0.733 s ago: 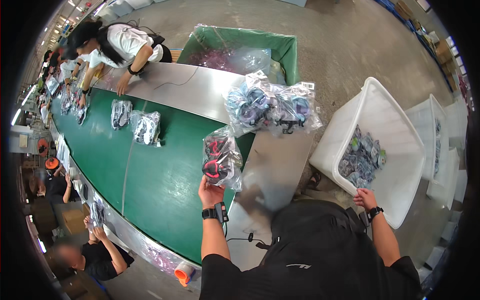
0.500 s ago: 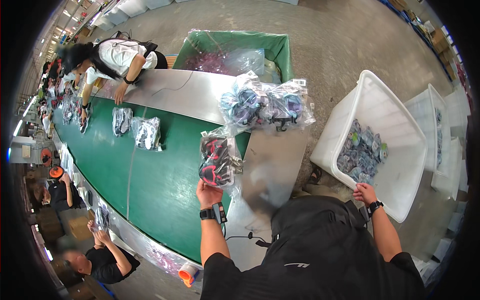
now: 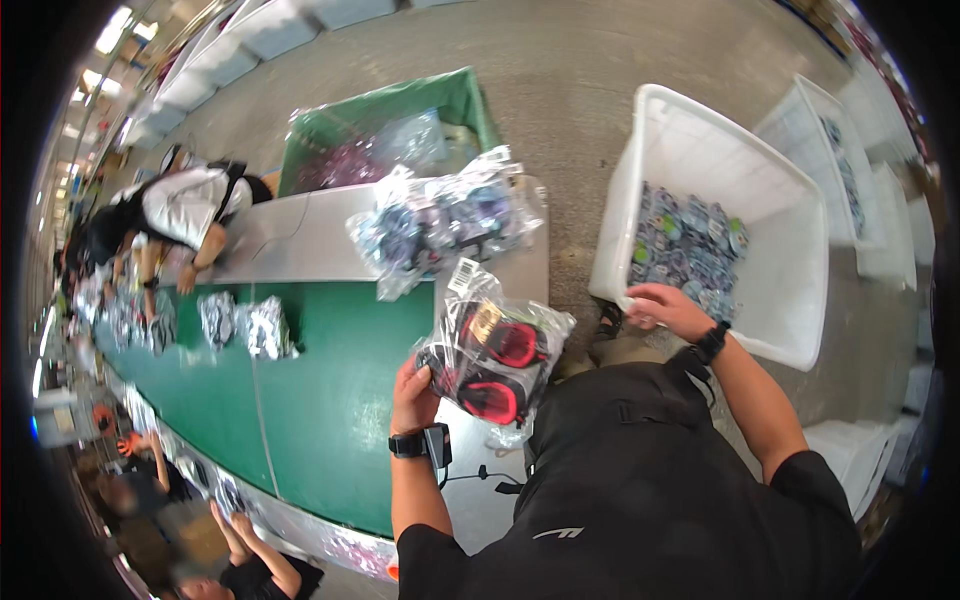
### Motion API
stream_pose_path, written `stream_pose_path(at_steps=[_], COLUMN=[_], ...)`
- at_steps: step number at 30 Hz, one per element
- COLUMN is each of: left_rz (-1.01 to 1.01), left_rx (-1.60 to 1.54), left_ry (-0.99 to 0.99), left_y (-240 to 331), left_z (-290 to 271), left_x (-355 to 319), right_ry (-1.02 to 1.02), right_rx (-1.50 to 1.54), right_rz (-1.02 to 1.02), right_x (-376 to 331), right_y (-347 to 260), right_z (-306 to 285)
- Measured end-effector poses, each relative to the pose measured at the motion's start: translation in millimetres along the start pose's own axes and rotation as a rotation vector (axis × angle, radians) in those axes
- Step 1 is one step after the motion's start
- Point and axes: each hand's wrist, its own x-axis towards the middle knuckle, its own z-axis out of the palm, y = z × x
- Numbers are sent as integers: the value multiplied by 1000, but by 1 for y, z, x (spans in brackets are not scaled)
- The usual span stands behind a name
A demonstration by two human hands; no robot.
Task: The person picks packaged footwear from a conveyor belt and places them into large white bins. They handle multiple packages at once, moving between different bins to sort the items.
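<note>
- Belt surface [image 3: 340, 400], green, runs along the worktop from the person's left side into the distance; a broad bare stretch lies between the near edge and the small clear packets [image 3: 245, 325] farther along.
- A grey metal plate [image 3: 300, 240] ends the belt; a heap of clear bags [image 3: 445, 220] with dark and bluish contents sits on its right end, close to the edge.
- The left hand [image 3: 412, 385] grasps a clear plastic bag [image 3: 495, 360] holding red-and-black items, raised over the belt's right edge, near the person's chest. A white label sits at the bag's top corner.
- The right hand [image 3: 665, 305] is at the near rim of a white bin [image 3: 790, 200], fingers curled; whether it holds anything cannot be told.
- The white bin stands on the floor to the right, with small round bluish packets in its bottom. More white bins [image 3: 850, 140] stand just beyond it.
- A green bin [image 3: 450, 100] lined with clear plastic stands behind the plate.
- Other people [image 3: 185, 210] lean over both sides of the belt farther down.
</note>
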Motion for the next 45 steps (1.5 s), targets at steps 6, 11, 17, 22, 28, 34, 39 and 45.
stream_pose_path(at_steps=[6,11,17,22,28,34,39,45], left_rz=[-141,-168,-409,75,-493,-550,-624,-721], left_rx=[121,152,401,1277,432,371,378,446], left_ry=[-209,-246,-325,-694,-599,-891,-921,-983], left_y=[-1,3,-1,-27,-79,-179,-231,-314], left_z=[18,41,87,169,278,390,462,542], left_x=[102,164,230,257,226,173,140,117], right_ry=[-206,-184,-54,-1,266,620,774,705], right_rx=[-41,123,418,436,481,664,436,999], right_rz=[-159,-318,-182,-394,-485,-649,-706,-729], right_x=[53,86,60,17,-42,-189,-258,-352], right_y=[-58,-50,-38,-21,7,54,64,111], right_z=[62,53,16,-16,-44,-88,-121,-155])
